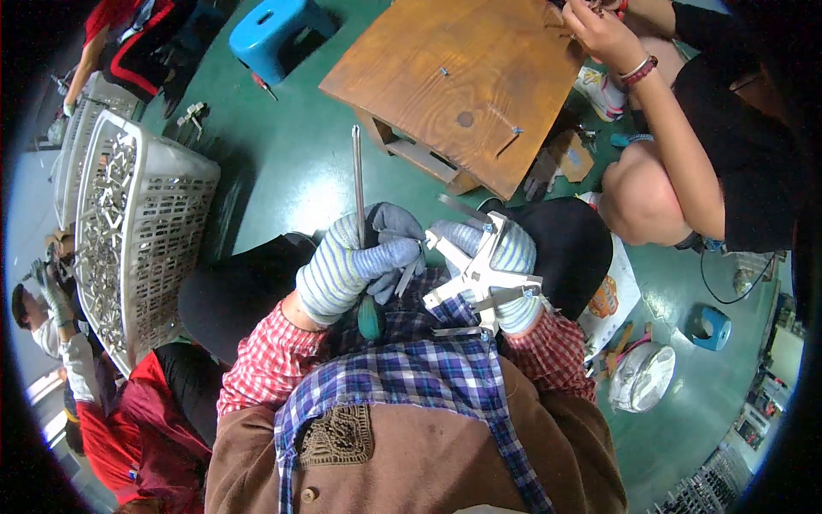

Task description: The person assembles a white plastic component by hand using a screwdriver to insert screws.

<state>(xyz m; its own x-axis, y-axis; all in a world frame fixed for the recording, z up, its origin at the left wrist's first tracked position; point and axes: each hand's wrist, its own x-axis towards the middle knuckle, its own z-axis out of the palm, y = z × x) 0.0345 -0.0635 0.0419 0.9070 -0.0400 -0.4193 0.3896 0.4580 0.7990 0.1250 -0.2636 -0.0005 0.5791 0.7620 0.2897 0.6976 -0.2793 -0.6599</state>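
Note:
My left hand point(342, 265), in a striped grey work glove, is closed round a screwdriver point(358, 180). Its long metal shaft points away from me, and its green handle shows below the palm. The thumb and fingertips are pressed together near a small grey piece I cannot make out clearly. Close by on the right, my gloved right hand point(522, 253) grips a white star-shaped bracket point(484, 278) above my lap. Metal strips and blue-tipped screws sit at the ends of its arms. The bracket hides part of the right fingers. Both hands are nearly touching.
Ahead stands a low wooden table point(462, 60) with a few screws on top. A white plastic basket point(175, 184) full of metal parts is at left. A blue stool point(270, 38) stands at far left. Another person's arm point(676, 128) is at far right, beside the table.

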